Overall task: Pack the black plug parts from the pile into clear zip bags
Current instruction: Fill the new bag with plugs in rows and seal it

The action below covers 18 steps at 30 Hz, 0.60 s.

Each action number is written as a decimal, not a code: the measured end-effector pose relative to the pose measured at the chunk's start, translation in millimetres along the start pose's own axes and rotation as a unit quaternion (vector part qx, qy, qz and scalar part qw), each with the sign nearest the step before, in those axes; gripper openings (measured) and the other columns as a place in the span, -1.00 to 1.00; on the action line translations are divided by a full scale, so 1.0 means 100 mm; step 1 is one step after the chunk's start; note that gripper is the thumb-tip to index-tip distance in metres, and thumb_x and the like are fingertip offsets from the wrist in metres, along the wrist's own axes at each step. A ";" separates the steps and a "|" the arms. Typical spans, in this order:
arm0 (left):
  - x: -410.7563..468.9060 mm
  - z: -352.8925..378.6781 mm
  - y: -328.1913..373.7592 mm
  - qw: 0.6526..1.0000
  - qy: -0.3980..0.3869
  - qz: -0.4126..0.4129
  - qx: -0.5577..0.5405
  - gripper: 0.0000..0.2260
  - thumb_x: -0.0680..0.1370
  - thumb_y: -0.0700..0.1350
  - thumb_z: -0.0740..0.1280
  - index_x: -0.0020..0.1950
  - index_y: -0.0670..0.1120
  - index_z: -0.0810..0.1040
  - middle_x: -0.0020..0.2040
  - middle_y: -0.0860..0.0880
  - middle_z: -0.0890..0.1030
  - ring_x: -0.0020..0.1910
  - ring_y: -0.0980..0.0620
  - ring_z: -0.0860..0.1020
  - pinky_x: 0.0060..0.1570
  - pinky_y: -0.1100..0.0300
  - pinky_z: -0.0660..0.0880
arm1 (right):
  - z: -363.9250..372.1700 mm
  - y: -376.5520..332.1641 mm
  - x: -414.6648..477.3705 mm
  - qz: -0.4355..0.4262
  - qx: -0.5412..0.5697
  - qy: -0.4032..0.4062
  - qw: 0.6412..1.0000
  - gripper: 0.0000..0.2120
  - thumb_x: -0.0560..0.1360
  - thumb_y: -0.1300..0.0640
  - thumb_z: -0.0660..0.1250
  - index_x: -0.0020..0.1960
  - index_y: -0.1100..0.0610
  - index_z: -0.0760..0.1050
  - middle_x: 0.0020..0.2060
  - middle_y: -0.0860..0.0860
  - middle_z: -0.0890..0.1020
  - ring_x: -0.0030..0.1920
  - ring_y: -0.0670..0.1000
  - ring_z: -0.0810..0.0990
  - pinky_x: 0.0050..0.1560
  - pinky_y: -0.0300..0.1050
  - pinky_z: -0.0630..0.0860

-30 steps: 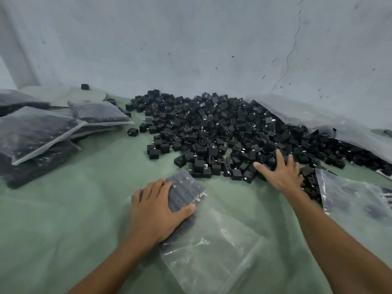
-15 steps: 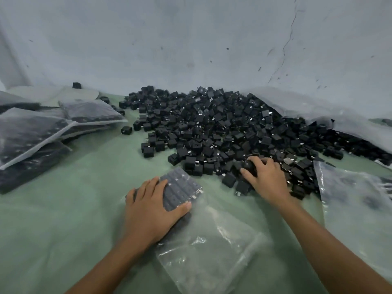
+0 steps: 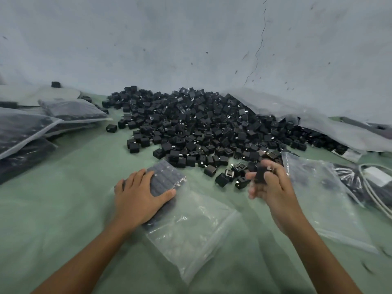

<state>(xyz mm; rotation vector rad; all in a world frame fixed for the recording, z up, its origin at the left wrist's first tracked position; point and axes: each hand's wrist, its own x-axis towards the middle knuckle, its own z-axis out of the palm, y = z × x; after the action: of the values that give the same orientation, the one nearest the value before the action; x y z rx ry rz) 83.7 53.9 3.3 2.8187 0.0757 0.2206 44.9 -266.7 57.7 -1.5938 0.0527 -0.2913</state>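
A big pile of black plug parts (image 3: 203, 126) lies against the wall on the green table cover. In front of it a clear zip bag (image 3: 191, 225) lies flat, with rows of black parts packed in its far end. My left hand (image 3: 140, 198) rests palm down on that packed end, fingers spread. My right hand (image 3: 269, 183) hovers just right of the bag's mouth, blurred by motion, its fingers closed on a few black plug parts (image 3: 260, 174). A few loose parts (image 3: 222, 179) lie between my hands and the pile.
Filled bags (image 3: 27, 132) are stacked at the left. A second clear bag (image 3: 322, 194) lies at the right, with a white cable (image 3: 375, 194) beyond it. A large crumpled plastic sheet (image 3: 318, 117) runs along the wall behind the pile's right side.
My right hand has closed on parts at the pile's near edge and drawn back toward me with them. My left hand has stayed on the bag.
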 end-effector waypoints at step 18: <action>0.03 0.07 -0.04 1.000 0.012 0.008 0.003 -0.15 0.40 0.59 0.03 0.54 0.12 0.26 0.58 0.06 0.24 0.56 0.03 0.16 0.54 -0.09 0.02 | 0.75 0.44 -0.81 0.267 0.238 -0.076 0.931 -0.80 0.47 0.33 0.37 0.09 0.29 0.57 -0.02 0.26 0.66 -0.15 0.10 0.69 -0.22 -0.12 0.65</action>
<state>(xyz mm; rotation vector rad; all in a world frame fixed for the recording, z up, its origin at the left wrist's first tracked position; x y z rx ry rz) 87.5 55.9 -4.2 2.8237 0.0583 0.2593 -10.2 -178.3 0.8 -1.0591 0.2714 0.2358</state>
